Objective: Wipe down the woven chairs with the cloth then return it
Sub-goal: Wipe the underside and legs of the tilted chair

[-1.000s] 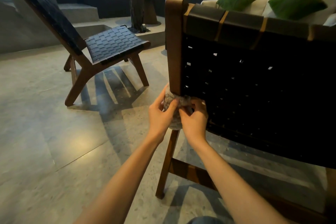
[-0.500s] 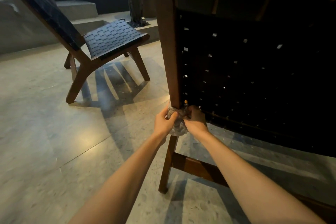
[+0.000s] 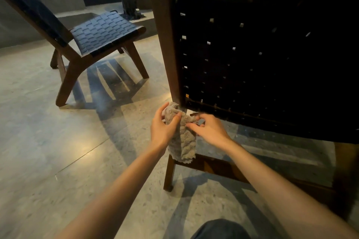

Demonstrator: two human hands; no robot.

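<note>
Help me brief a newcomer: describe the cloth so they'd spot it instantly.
Find the dark woven chair back filling the right side and follow its wooden side post down to the bottom corner. There the left hand and right hand hold the cloth. It is the only pale grey, nubbly, limp thing among dark straps and brown wood.

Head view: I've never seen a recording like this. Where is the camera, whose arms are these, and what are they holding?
No machine here. The camera sits on a person's head, looking forward and down, so the two bare arms are the wearer's own. The left hand grips a crumpled grey textured cloth, and the right hand pinches its edge. They are at the lower corner of a dark woven chair with a brown wooden frame, seen from behind. A second matching woven chair stands on the grey stone floor to the left.
</note>
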